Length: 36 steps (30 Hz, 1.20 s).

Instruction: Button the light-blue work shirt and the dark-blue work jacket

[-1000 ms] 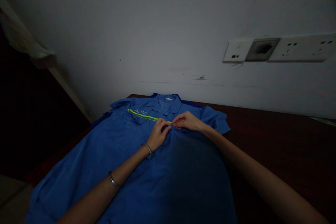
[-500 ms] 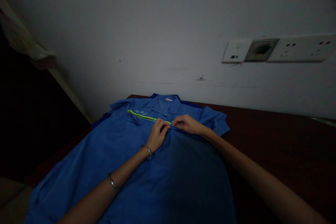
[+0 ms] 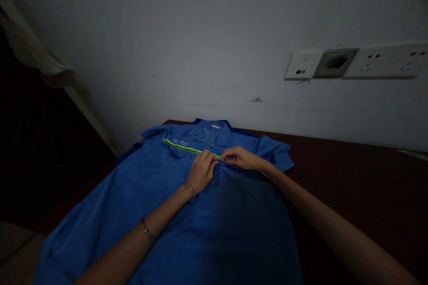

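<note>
A blue short-sleeved work shirt (image 3: 160, 205) lies spread out, front up, its collar toward the wall. Across its chest runs a yellow-green stripe (image 3: 182, 146) with pale lettering above it. My left hand (image 3: 203, 170), with bracelets on wrist and forearm, pinches the shirt's front near the middle, just below the stripe. Close beside it, my right hand (image 3: 241, 158) is closed in a pinch on the fabric at the stripe's right end. Whether a button sits between the fingers is hidden. Darker blue cloth (image 3: 245, 132) shows from beneath the shirt near the collar.
The shirt rests on a dark reddish-brown table (image 3: 351, 178) against a pale wall (image 3: 200, 31). A row of sockets and switches (image 3: 381, 63) is set in the wall at right. Light-coloured cloth (image 3: 36, 55) hangs at the left, and floor tiles (image 3: 15, 245) show at lower left.
My left hand has turned slightly, its fingers now more closed at the fabric. My right hand stays almost in place. The whole view has shifted a little.
</note>
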Motion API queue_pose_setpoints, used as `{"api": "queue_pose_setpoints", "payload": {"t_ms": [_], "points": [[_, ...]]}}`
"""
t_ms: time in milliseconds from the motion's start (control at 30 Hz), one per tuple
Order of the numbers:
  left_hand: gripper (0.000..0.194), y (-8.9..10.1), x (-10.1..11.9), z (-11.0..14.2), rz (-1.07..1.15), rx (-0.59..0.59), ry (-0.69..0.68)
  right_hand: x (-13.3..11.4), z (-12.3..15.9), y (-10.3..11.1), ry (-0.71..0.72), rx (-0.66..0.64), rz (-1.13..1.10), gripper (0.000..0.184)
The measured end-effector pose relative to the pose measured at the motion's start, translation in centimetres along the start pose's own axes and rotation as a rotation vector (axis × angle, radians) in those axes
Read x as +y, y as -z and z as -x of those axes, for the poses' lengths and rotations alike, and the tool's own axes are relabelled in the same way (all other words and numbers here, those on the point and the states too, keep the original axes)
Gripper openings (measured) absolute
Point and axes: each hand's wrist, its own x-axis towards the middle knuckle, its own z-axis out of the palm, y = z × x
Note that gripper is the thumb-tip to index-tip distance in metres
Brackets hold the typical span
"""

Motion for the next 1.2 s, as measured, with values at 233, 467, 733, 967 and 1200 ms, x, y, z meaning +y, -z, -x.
{"api": "queue_pose_setpoints", "payload": {"t_ms": [233, 467, 733, 967, 1200], "points": [[0.018, -0.2, 0.2, 0.1, 0.004, 0.038, 0.035, 0.1, -0.2, -0.6, -0.229, 0.031, -0.243, 0.015], [0.014, 0.3, 0.4, 0.0, 0.169, 0.027, 0.139, -0.3, -0.6, -0.6, -0.318, 0.077, -0.311, 0.016], [0.018, 0.9, 0.3, -0.3, 0.783, -0.079, 0.692, -0.7, -0.4, -0.6, -0.560, 0.014, -0.469, 0.015], [0.044, 2.3, 0.2, -0.2, 1.046, -0.261, 1.047, -1.2, -0.5, -0.9, -0.668, 0.030, -0.546, 0.015], [0.051, 0.8, 0.7, 0.2, 0.938, -0.065, 0.942, -1.6, -0.6, -1.1, -0.716, -0.003, -0.486, 0.019]]}}
